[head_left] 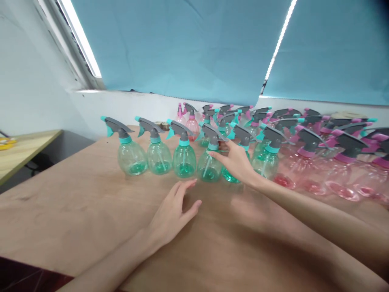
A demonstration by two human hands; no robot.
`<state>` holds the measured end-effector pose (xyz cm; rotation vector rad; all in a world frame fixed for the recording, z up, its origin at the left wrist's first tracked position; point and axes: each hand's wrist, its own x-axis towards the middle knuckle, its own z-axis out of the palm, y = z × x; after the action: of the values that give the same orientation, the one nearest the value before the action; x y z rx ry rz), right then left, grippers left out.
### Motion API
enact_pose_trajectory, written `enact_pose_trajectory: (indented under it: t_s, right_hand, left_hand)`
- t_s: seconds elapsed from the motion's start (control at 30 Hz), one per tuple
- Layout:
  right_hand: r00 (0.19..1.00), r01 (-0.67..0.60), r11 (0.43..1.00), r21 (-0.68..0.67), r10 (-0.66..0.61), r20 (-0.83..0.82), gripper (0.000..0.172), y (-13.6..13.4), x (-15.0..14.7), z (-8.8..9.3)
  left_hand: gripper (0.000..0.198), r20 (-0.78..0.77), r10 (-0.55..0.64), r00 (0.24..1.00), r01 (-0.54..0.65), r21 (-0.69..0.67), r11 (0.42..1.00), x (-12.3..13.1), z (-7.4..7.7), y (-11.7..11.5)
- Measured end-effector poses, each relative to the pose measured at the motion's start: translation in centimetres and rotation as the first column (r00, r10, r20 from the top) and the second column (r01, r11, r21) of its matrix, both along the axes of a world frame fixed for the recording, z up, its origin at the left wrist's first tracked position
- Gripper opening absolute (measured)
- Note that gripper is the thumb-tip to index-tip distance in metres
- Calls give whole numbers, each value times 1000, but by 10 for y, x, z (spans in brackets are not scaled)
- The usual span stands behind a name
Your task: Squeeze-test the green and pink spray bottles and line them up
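Note:
A green spray bottle (209, 167) with a grey trigger head and teal collar stands upright on the wooden table. My right hand (238, 160) grips it just below the collar, thumb in front and fingers partly hidden behind. Nearer to me, my left hand (172, 211) is held over the table, thumb and fingers apart, with nothing in it. Left of the gripped bottle, a green spray bottle (184, 160), another green bottle (159, 157) and a third green bottle (132, 158) form a row. Behind my right hand, a green bottle (232, 172) is partly covered.
Pink spray bottles (306, 170) crowd the right side, with several more green and pink ones behind. At the back left stands a pink bottle (192, 125). Beyond the wooden table (60, 194) are a white wall, blue blinds (182, 48) and a second table (33, 150).

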<state>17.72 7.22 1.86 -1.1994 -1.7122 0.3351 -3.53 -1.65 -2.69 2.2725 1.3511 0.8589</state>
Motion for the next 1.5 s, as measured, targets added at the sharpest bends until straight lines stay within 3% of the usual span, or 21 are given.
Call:
enact_pose_trajectory:
  t_s: [0.3, 0.47, 0.53, 0.6, 0.73, 0.83, 0.9, 1.0, 1.13, 1.33, 1.5]
  right_hand:
    - [997, 48, 999, 5, -48, 56, 37, 2, -3, 0]
    - [993, 44, 999, -27, -41, 111, 48, -24, 7, 4]
    - [991, 49, 998, -31, -45, 123, 42, -41, 18, 8]
    - [996, 26, 998, -62, -21, 85, 26, -57, 33, 13]
    - [953, 188, 982, -27, -176, 246, 19, -71, 66, 16]
    - [846, 306, 952, 6, -275, 457, 29, -68, 80, 12]
    - [808, 338, 941, 0, -290, 513, 39, -62, 81, 9]
    - [850, 308, 950, -42, -255, 460, 54, -52, 77, 7]
    - [916, 229, 953, -198, -142, 376, 70, -36, 71, 6]
    - [910, 271, 936, -223, -174, 376, 75, -19, 64, 5]
    - [897, 271, 930, -249, -150, 415, 74, -18, 63, 8]
  left_hand:
    - [46, 11, 2, 1000, -2, -24, 1000, 3, -4, -2]
    - [43, 4, -16, 1000, 16, -27, 1000, 4, -5, -3]
    - [42, -11, -31, 999, 31, -24, 999, 4, -6, -3]
    - [42, -27, -54, 998, 53, -21, 998, 7, -7, -2]
    - [38, -30, -105, 994, 105, -14, 994, 20, -8, 1]
    - [37, -21, -152, 988, 152, -19, 988, 37, -6, 6]
    - [38, -17, -173, 985, 173, -21, 985, 50, -3, 11]
    - [39, -1, -211, 978, 211, -5, 978, 69, 3, 18]
    - [37, 32, -230, 973, 229, 33, 973, 87, 12, 25]
    - [34, 91, -93, 991, 91, 30, 995, 95, 12, 27]
    - [33, 112, -47, 993, 49, -22, 999, 95, 8, 20]
